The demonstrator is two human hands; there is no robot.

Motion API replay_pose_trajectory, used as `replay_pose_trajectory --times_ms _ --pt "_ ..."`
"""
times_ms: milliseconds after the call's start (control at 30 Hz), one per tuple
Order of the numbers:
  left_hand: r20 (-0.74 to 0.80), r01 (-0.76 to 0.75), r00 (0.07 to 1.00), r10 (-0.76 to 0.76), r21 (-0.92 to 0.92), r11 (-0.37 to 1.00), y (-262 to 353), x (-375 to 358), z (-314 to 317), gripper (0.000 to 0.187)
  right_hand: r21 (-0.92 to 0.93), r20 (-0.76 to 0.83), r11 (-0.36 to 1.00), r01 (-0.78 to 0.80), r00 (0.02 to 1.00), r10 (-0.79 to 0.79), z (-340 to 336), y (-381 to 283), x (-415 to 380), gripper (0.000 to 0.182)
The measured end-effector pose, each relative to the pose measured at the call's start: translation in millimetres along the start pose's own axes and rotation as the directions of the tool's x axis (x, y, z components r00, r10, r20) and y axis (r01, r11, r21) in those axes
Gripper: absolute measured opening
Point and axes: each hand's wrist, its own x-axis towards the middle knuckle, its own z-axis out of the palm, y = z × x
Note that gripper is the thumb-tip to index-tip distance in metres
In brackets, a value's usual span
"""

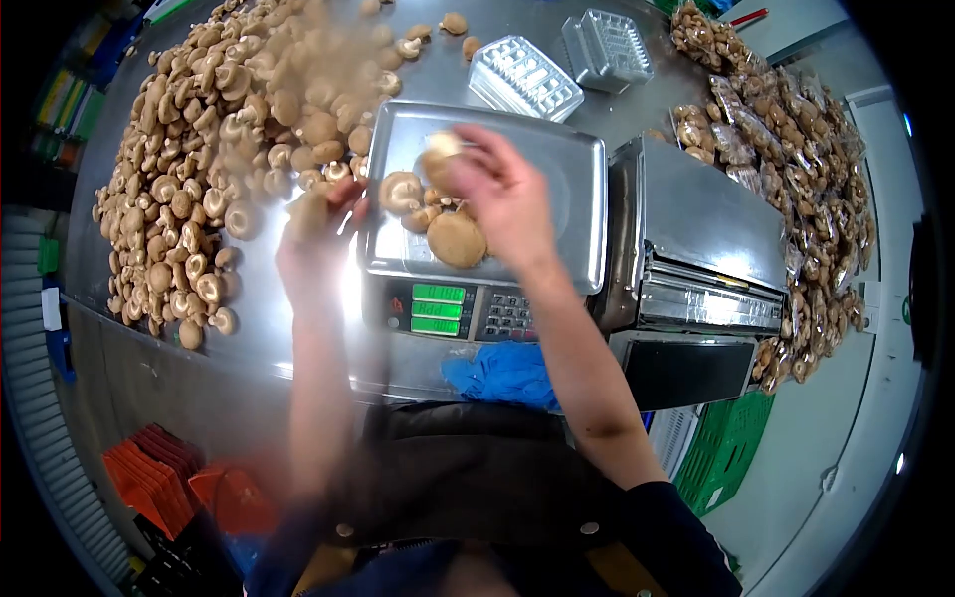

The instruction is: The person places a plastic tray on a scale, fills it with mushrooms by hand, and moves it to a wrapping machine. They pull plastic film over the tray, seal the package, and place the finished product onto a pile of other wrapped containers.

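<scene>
My right hand [509, 199] is above the steel weighing tray [572, 234], closed around a brown mushroom [441, 149] that is blurred by motion. Beneath it, several mushrooms [457, 240] lie on the tray, one with a broad round cap. At the tray's left edge is my left hand [310, 244], also smeared, with its fingers curled round what looks like another mushroom [308, 211]. The scale's green display [438, 308] is lit below the tray. A large heap of loose mushrooms [204, 129] spreads beyond my left hand.
Clear plastic punnets [525, 80] stand behind the scale, with more stacked punnets [609, 50] beside them. A metal wrapping machine [706, 229] adjoins the scale's right side. Bagged mushrooms [796, 169] pile up farther right. Crumpled blue plastic [502, 373] lies in front of the keypad.
</scene>
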Motion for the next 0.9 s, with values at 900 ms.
replay_pose_trajectory --times_ms 900 --pt "-0.142 0.054 0.919 0.368 0.97 0.239 -17 -28 -218 0.011 -0.736 0.285 0.617 0.28 0.954 -0.092 11 14 41 0.031"
